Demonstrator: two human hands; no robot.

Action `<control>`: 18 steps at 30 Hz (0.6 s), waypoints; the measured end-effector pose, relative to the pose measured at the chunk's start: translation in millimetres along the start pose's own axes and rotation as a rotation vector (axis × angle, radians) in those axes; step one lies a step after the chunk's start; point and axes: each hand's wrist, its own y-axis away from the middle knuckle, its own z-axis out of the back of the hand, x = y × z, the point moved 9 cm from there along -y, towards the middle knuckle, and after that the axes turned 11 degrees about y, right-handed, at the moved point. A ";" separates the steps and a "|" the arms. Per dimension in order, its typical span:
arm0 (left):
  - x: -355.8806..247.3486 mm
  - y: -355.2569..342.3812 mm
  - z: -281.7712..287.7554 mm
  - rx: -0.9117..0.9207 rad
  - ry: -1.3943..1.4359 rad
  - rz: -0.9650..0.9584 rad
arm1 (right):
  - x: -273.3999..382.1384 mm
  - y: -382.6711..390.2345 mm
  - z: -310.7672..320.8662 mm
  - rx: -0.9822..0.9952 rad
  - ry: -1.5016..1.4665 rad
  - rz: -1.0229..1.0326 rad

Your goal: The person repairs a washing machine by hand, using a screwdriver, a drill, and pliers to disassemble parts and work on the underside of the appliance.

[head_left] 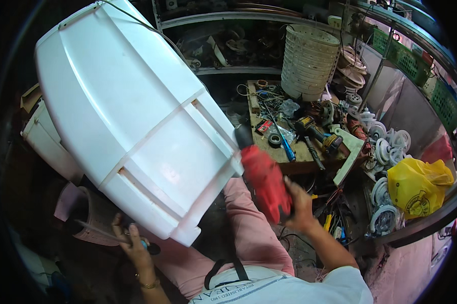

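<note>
A large white plastic shell (112, 101), ribbed and tilted, leans in front of me with its lower corner over my lap. My right hand (302, 207) is closed around the rear of a red power tool (266, 182). Its black nose (243, 136) is close to the shell's right edge; whether they touch cannot be told. My left hand (135, 245) is below the shell's lower left side, fingers raised and apart. A small black-and-blue object (151, 248) shows beside its thumb side; I cannot tell whether the hand grips it.
To the right, a low wooden bench (302, 152) carries a yellow-black cordless drill (319, 136), a blue-handled screwdriver (288, 151), a black tape roll (274, 140) and stacked buckets (309, 61). White pulleys (385, 147) and a yellow bag (418, 185) lie farther right. A grey curved bin (97, 218) stands left.
</note>
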 end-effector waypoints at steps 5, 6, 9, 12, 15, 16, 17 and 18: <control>-41.5 21.8 -36.7 0.272 0.347 0.285 | -119.3 -33.1 -61.8 -0.010 0.218 -0.280; -42.5 30.5 -53.3 0.391 0.496 0.413 | -144.7 -40.1 -78.9 0.068 0.319 -0.355; -46.0 48.3 -85.6 0.569 0.802 0.654 | -196.0 -51.0 -113.4 0.182 0.451 -0.491; -34.0 49.7 -98.6 0.497 0.848 0.742 | -226.0 -57.9 -133.3 0.292 0.500 -0.592; -31.3 48.8 -117.8 0.531 0.857 0.719 | -237.8 -64.0 -141.9 0.345 0.531 -0.626; -31.1 48.6 -126.8 0.565 0.881 0.727 | -240.8 -65.3 -141.0 0.323 0.538 -0.640; -29.9 48.1 -135.7 0.584 0.905 0.739 | -245.4 -63.3 -141.5 0.329 0.538 -0.673; -29.5 48.7 -145.5 0.621 0.912 0.733 | -250.1 -61.2 -145.9 0.394 0.571 -0.677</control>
